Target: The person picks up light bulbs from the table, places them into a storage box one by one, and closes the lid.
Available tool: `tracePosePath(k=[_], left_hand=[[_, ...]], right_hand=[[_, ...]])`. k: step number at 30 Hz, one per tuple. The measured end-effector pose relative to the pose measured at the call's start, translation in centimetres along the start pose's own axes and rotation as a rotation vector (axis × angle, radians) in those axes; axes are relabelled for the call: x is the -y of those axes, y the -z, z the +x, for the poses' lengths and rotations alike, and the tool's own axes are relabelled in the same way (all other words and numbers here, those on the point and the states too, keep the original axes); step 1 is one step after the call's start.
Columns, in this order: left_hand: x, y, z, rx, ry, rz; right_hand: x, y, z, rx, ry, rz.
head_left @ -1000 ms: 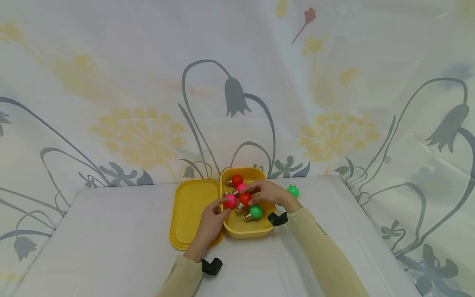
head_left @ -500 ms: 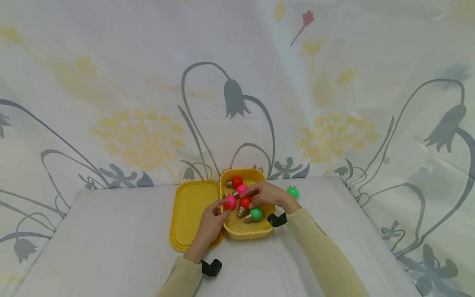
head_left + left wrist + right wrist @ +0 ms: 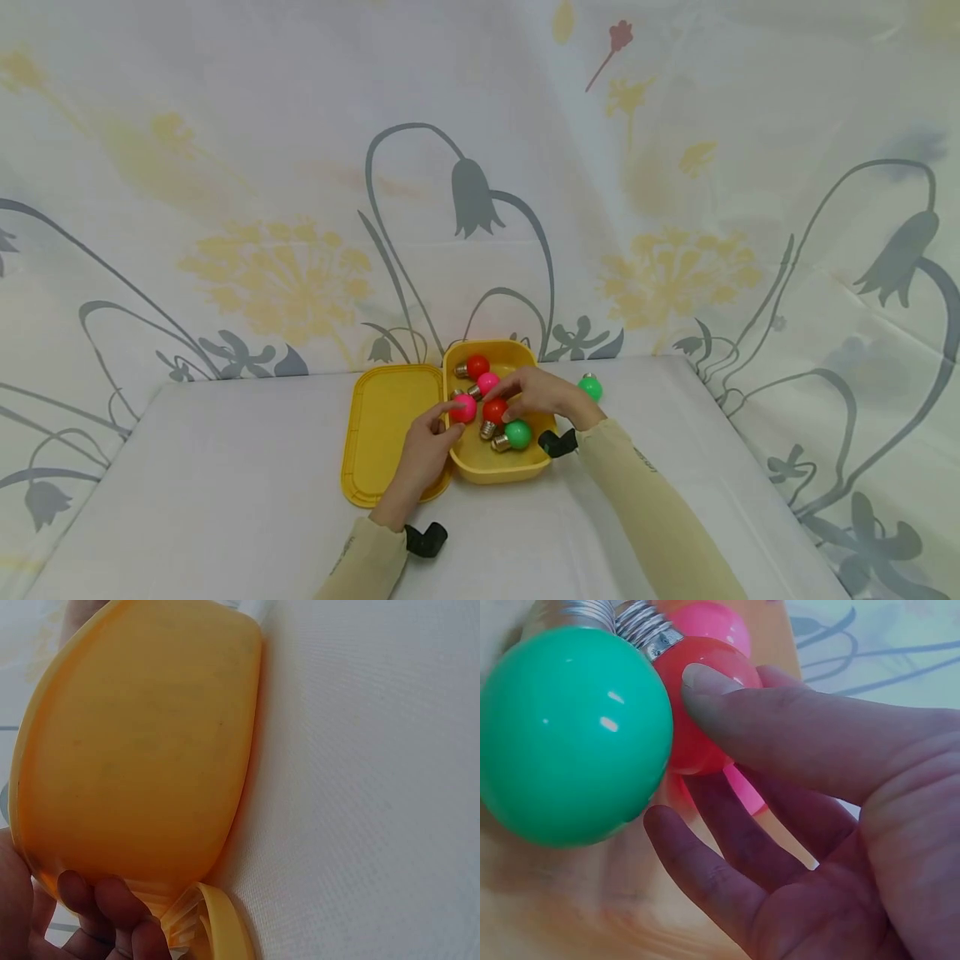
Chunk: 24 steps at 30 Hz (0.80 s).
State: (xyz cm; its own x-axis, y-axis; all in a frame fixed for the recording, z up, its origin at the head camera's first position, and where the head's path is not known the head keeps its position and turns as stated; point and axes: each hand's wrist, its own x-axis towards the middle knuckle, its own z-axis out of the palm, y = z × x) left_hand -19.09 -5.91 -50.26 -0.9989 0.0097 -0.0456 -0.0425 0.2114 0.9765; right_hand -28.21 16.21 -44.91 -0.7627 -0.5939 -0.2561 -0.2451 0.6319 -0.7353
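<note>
my hands stand apart: my right hand (image 3: 543, 392) pinches the near red bulb (image 3: 494, 410) between thumb and fingers, its metal base pointing toward me; my left hand (image 3: 426, 450) is at the left rim of the yellow box (image 3: 500, 477), index finger over the left pink bulb (image 3: 463, 409), though whether it grips bulb or rim i cannot tell. the step in hand, i judge, is grasping the near red bulb inside the box; any lift would call for a firm pinch, clear of the boxed green bulb (image 3: 519, 434) just beside it. farther out: the far red bulb (image 3: 477, 366) and the other pink bulb (image 3: 489, 382), also inside; the yellow lid (image 3: 390, 433) at left; a loose green bulb (image 3: 591, 386) at right, on the table (image 3: 255, 475)
</note>
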Motion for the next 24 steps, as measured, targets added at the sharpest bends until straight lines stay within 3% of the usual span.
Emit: tracePosePath(k=[24], left_hand=[[0.01,-0.07,0.07,-0.003,-0.008,-0.012]], right_hand=[[0.29,-0.01,-0.06,0.034,0.002,0.006]])
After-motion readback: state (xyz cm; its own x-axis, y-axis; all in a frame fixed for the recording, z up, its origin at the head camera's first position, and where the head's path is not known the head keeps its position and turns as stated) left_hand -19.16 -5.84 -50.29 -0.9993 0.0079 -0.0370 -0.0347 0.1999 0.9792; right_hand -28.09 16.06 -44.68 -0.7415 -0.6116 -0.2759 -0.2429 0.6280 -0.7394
